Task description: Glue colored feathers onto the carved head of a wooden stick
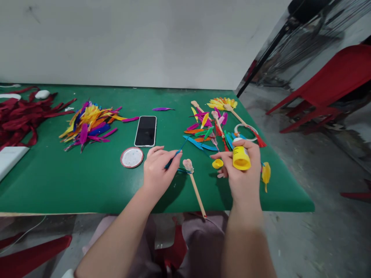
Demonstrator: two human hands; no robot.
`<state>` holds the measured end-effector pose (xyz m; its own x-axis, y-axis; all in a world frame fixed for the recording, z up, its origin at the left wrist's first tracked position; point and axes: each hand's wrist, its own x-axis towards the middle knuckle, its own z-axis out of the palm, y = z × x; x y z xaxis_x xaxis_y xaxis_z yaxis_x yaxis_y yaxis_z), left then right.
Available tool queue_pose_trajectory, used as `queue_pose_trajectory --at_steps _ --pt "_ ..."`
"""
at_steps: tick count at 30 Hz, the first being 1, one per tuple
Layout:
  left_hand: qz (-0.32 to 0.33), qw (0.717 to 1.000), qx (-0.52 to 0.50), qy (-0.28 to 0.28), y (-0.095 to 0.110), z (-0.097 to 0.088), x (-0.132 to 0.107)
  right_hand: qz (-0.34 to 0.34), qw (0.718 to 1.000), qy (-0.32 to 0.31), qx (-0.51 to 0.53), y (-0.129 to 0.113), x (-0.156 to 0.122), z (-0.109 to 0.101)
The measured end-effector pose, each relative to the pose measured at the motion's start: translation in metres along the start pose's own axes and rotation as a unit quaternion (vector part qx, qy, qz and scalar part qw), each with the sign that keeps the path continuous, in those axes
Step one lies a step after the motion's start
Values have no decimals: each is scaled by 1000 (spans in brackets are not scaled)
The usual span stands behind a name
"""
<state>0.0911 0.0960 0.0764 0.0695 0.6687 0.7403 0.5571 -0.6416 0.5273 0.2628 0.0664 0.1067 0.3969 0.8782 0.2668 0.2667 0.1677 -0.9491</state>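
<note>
I read the layout from the head view. The wooden stick (198, 195) lies on the green table (121, 193) between the two hands, its long axis running from its broad, pale head (188, 165) on the far side to the handle end at the near table edge, slanting slightly to the right on the way. From the left hand (159, 168), the head lies just to the right of the fingertips; the right hand (245, 180) is farther off, so I rate the left as the nearer of the two. Left fingers: thumb and forefinger are closed in a pinch, with no visible gap, on what looks like a slim blue feather (173, 159), held obliquely, its thin end pointing up and away to the right. Thin blue strands cross the neck of the stick, just beside this hand; I cannot tell whether they join the held piece. Right fingers: curled around a yellow bottle (241, 158), its flat end facing the camera, while one finger extends left above a small yellow piece (217, 164). I cannot tell whether that fingertip touches anything. Beyond the hands, loose blue feathers (193, 143) lie on the table between them.
</note>
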Motion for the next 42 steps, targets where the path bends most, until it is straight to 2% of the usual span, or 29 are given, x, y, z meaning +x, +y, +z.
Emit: queue_pose_trajectory --at_steps 3,6,13,19,27,30,37,42 --pt "-5 1000 -3 1 0 1 0 6 999 35 20 0 1 2" --pt "-9 1000 -7 2 -1 1 -1 35 993 52 102 0 4 4" --pt "-15 1000 -16 -14 -1 2 -2 118 972 11 202 -4 6 5" --pt "-20 999 -20 -27 0 2 -2 102 966 -28 234 -2 4 5" --pt "-21 999 -22 -34 -1 1 -3 20 985 -85 149 9 3 -2" --pt "-20 999 -20 -36 0 1 -2 -3 991 -77 109 12 4 -2" --pt "-16 999 -21 -33 -1 2 -2 16 999 -37 -17 14 5 -7" --pt "-16 999 -23 -33 0 1 -2 -23 995 -58 -75 15 4 -9"
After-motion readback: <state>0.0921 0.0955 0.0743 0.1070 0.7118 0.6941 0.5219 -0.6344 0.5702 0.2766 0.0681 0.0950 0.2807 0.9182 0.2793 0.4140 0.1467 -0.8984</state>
